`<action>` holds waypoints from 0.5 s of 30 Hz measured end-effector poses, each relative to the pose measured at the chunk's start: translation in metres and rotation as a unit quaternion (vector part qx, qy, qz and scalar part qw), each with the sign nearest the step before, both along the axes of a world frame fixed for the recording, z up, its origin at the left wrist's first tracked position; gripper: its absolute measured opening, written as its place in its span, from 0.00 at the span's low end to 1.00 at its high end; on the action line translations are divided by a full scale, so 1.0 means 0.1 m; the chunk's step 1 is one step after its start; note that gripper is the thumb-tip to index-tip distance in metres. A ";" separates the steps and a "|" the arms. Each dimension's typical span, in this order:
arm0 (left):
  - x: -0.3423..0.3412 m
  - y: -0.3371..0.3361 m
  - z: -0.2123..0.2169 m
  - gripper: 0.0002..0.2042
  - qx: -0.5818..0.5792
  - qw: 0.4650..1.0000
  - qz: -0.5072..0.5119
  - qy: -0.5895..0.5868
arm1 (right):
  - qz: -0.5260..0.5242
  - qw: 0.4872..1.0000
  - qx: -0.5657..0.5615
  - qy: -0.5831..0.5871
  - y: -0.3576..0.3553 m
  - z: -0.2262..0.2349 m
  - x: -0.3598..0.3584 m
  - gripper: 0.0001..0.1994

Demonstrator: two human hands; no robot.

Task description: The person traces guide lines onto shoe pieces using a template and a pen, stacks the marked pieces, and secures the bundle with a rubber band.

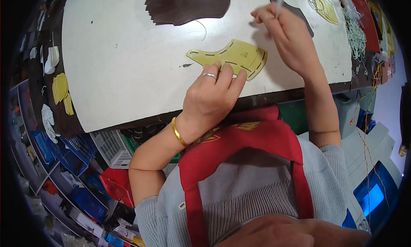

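A yellow pattern piece (227, 56) with black dashes along its edges lies on the white worktop, one end narrow and the other broad. My left hand (214, 88), wearing a ring and a gold bangle, rests its spread, bent fingertips on the piece's near edge. The thumb is hidden. Raised to the right of the piece, apart from it, my right hand (287, 33) is closed round a slim whitish pen-like stick (278, 7), smeared by motion. Farther off lies dark brown leather (188, 7) with a jagged left edge.
Another dark piece (299, 18) lies behind my right hand. Yellow patterns with looped string (323, 5) and a pale cord tangle (356, 37) sit at the far right. More yellow pieces (60, 88) lie left of the worktop (111, 88). Baskets (112, 147) stand below its near edge.
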State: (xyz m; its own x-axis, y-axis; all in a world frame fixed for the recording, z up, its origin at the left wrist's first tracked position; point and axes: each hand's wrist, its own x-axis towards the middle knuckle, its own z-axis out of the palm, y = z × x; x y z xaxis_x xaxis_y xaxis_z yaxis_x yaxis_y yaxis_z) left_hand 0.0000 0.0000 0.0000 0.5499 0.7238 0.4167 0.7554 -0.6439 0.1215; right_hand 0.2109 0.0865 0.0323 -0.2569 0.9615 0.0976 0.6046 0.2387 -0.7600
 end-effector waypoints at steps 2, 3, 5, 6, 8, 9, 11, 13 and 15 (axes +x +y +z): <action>0.01 0.05 -0.03 0.15 -0.004 1.000 0.004 -0.022 | 0.021 0.995 -0.043 -0.085 -0.06 -0.10 0.06 0.15; -0.02 0.03 0.05 0.15 -0.003 1.000 0.003 -0.016 | 0.021 0.996 -0.042 -0.079 -0.13 -0.03 0.01 0.15; -0.02 0.07 0.08 0.12 -0.007 1.000 -0.002 0.026 | 0.046 0.975 -0.043 -0.211 -0.25 0.04 -0.04 0.14; -0.02 0.09 0.10 0.12 -0.001 1.000 0.001 0.029 | 0.056 0.979 0.000 -0.194 -0.30 0.07 -0.05 0.13; -0.03 0.13 0.12 0.11 -0.034 0.998 -0.035 0.034 | 0.055 0.989 -0.040 -0.129 -0.31 0.05 0.06 0.12; -0.05 0.21 0.08 0.11 -0.030 0.998 -0.032 0.035 | 0.052 0.992 -0.088 -0.067 -0.31 0.05 0.15 0.12; -0.12 0.50 -0.08 0.14 0.068 0.989 -0.067 -0.112 | -0.102 0.989 -0.078 0.070 -0.18 -0.03 0.49 0.11; -0.21 0.73 0.08 0.19 -0.014 0.995 0.026 -0.097 | -0.223 0.973 -0.062 -0.018 0.07 0.02 1.00 0.18; -0.28 0.80 0.05 0.20 -0.014 0.995 0.088 -0.034 | -0.257 0.960 -0.063 -0.089 0.10 0.03 1.24 0.19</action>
State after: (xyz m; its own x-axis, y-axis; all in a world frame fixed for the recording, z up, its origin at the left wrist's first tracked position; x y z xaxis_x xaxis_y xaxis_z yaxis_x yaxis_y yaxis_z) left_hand -0.0284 0.0795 0.0049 0.3851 0.8182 0.4269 0.8451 -0.4985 0.1932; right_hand 0.3346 0.0962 0.0353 0.2537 0.9669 -0.0283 0.7414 -0.2132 -0.6363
